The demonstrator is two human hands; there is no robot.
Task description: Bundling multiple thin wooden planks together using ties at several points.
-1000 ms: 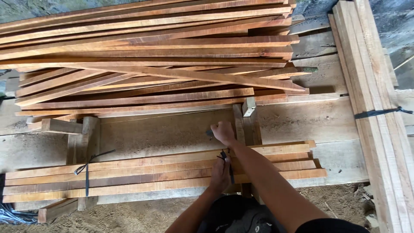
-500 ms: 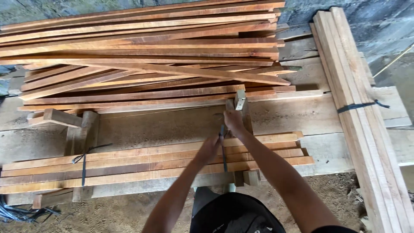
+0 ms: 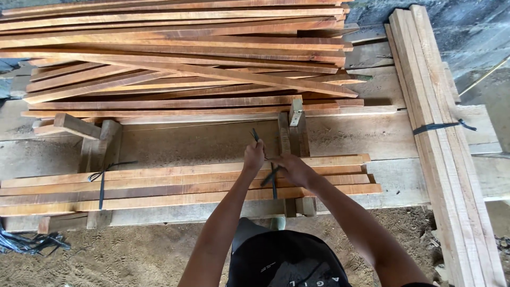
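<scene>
Left hand: the left hand (image 3: 254, 157) is sitting just left of frame centre, fist closed around one end of the black strap (image 3: 273, 183), whose tail is poking up past the knuckles toward the upper part of the frame.
Right hand: the right hand (image 3: 292, 169) is lying just right of the left one, fingers curled and pinching the other strap end, resting on top of the bundle.
Strap: it is running across the bundle from far edge to near edge, at centre frame, right beside both hands.
Bundle: the bundle of slats (image 3: 175, 188) is lying flat across the lower middle of the frame, long axis left to right, on the plank bench (image 3: 212, 141).
Tied strap: a second black strap (image 3: 102, 186) is already wrapping the bundle toward its left end, knot sitting on top.
Upright posts: two short wooden posts (image 3: 293, 130) are standing just behind the hands, against the bundle's far edge.
Loose pile: a loose heap of slats (image 3: 175, 58) is filling the upper half of the frame, several lying crossed.
Right side: another strapped bundle (image 3: 441, 133) is running top to bottom along the right edge, well apart from the hands.
Lower left: a tangle of spare black straps (image 3: 26, 242) is lying on the sawdust floor (image 3: 133, 255).
</scene>
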